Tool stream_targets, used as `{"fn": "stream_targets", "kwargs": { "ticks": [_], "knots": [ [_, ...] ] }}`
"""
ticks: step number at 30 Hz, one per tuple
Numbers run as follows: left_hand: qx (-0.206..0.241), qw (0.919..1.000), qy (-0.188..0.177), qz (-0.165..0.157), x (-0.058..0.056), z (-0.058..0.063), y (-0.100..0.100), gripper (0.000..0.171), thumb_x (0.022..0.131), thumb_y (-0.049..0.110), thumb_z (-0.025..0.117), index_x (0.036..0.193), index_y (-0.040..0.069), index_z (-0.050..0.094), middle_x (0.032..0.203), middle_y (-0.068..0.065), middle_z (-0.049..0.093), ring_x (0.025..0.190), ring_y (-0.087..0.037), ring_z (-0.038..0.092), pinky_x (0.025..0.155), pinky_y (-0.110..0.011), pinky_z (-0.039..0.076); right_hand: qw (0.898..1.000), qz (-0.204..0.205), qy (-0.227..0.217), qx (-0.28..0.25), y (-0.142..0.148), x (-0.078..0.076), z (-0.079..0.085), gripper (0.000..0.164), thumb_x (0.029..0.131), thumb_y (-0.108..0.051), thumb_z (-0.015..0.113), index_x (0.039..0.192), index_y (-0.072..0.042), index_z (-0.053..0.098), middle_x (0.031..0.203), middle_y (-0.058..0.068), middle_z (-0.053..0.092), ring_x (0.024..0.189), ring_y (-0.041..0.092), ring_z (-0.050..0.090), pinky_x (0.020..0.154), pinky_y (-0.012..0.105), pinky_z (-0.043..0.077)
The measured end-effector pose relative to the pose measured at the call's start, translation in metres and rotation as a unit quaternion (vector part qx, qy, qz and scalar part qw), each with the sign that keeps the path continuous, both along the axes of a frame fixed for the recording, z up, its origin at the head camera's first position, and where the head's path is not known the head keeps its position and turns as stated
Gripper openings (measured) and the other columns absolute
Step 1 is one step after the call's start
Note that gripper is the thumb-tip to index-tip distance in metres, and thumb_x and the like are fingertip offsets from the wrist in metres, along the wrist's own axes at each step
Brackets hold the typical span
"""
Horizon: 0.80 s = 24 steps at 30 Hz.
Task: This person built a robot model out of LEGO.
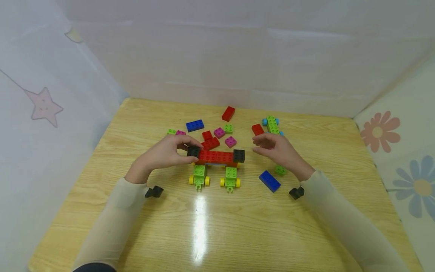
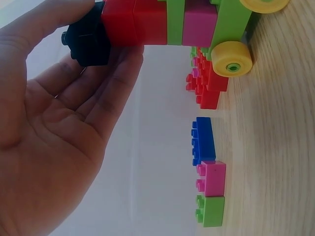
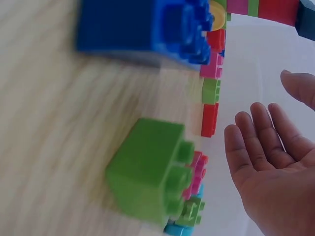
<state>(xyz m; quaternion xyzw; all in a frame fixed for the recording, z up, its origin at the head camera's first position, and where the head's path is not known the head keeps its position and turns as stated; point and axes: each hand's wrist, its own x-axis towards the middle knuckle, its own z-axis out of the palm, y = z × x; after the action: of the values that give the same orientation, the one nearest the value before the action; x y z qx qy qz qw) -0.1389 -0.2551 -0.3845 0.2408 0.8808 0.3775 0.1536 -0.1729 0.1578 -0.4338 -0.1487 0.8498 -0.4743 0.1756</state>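
Note:
A toy-brick vehicle stands mid-table in the head view. Red bricks form its top, above two green wheeled bases with yellow wheels. One black brick caps its left end and another black brick its right end. My left hand pinches the left black brick between thumb and fingers; the left wrist view shows this brick against the red ones. To the right of the vehicle, my right hand hovers apart from it, fingers loosely extended and holding nothing.
Loose bricks lie behind the vehicle: a blue brick, a red brick and several pink and green ones. Near the right hand are a blue brick, a green brick, a red brick and a blue-wheeled green base.

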Motion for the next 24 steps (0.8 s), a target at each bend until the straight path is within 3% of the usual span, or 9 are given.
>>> {"fn": "stream_targets", "kwargs": {
  "ticks": [14, 24],
  "knots": [
    [-0.007, 0.9998, -0.016, 0.006, 0.005, -0.003, -0.002, 0.039, 0.098, 0.018, 0.086, 0.137, 0.015, 0.078, 0.137, -0.004, 0.077, 0.119, -0.026, 0.071, 0.109, -0.059, 0.060, 1.000, -0.014, -0.017, 0.017, 0.035, 0.027, -0.008, 0.048, 0.109, -0.031, 0.077, 0.151, -0.010, 0.067, 0.153, 0.013, 0.070, 0.141, 0.037, 0.066, 0.122, 0.061, 0.053],
    [-0.010, 0.9999, -0.005, 0.004, -0.001, -0.004, -0.002, 0.040, 0.097, 0.019, 0.088, 0.136, 0.016, 0.078, 0.136, -0.004, 0.078, 0.118, -0.026, 0.069, 0.107, -0.056, 0.061, 0.998, -0.034, -0.021, 0.054, 0.057, 0.041, -0.015, 0.051, 0.107, -0.031, 0.079, 0.150, -0.007, 0.067, 0.152, 0.018, 0.070, 0.137, 0.038, 0.067, 0.119, 0.060, 0.055]
  ]
}}
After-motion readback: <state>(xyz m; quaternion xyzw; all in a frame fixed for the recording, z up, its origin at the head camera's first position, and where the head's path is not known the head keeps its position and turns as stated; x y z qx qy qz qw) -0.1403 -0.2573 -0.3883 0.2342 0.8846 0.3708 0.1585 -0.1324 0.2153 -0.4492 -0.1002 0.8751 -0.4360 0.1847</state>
